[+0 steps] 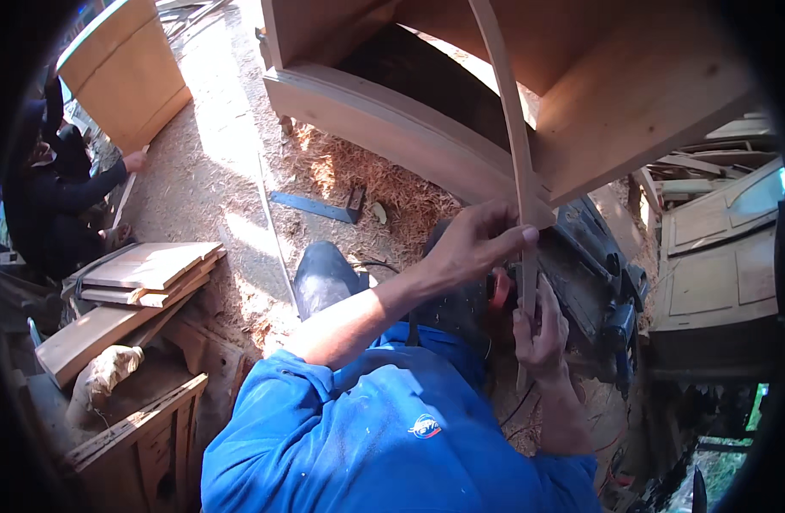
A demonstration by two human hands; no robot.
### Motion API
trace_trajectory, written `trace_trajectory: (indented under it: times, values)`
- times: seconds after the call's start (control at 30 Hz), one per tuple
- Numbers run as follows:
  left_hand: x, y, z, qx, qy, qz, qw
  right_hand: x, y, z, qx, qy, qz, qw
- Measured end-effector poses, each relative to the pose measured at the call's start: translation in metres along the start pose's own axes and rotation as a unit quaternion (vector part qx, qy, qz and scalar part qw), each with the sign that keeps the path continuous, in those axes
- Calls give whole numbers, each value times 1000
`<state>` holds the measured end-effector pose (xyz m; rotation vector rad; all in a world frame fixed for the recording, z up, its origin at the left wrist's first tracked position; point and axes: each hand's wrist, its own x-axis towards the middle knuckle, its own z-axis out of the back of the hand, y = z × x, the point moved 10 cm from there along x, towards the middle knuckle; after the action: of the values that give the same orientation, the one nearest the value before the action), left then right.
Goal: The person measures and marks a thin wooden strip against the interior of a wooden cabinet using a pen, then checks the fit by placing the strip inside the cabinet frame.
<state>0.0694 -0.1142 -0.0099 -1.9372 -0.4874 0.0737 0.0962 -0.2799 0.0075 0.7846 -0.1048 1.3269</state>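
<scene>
A blue-bladed, L-shaped square (311,205) lies on the shaving-strewn floor (226,184). The left hand (478,244) pinches a long, thin, pale wooden strip (514,128), which crosses in front of an open, box-shaped wooden cabinet (392,128); the right hand (543,333) grips it lower down.

Strip (518,145): bare wd, matt, looks smooth. Cabinet (392,128): unfin. wd, matt, w/ dark knots. Square (311,205): dull metal-look blade. Floor (174,162): rough, w/ loose wd shavings (401,184). Stacked boards (153,267): raw wd, matt. Shirt (358,436): matt cloth, creased.
</scene>
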Motion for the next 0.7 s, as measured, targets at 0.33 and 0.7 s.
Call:
trace_trajectory:
  times: [0.33, 0.7]
  values:
    - [-29, 18, 71, -5, -107, 22, 994, 31, 6, 11, -174, -12, 34, 984]
    - [9, 12, 54, 53, -135, 35, 989, 55, -30, 53, -254, -31, -20, 967]
